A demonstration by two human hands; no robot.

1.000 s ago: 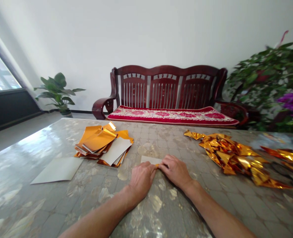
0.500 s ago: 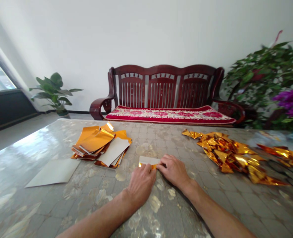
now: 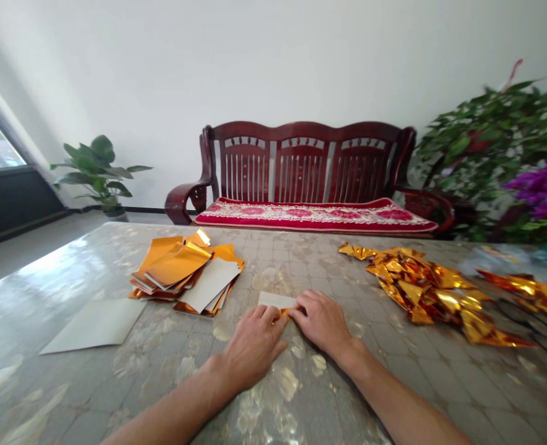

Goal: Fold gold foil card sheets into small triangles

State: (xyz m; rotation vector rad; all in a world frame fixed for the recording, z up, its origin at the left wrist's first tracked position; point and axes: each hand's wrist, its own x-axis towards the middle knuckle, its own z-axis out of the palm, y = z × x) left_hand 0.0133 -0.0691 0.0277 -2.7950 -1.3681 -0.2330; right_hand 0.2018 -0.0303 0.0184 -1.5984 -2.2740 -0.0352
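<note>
Head view: left hand (image 3: 253,346) and right hand (image 3: 322,320) flat, pressing small white-backed gold foil sheet (image 3: 276,301) onto glossy patterned surface (image 3: 69,383), fingers closed on its near edge. Stacked gold sheets (image 3: 185,272) left, folded gold foil pile (image 3: 433,293) right.

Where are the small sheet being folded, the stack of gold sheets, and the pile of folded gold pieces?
small sheet (image 3: 275,300), head view, its white back.
stack of gold sheets (image 3: 180,266), head view, top gold sheet.
pile of folded gold pieces (image 3: 433,290), head view, middle of the heap.
</note>
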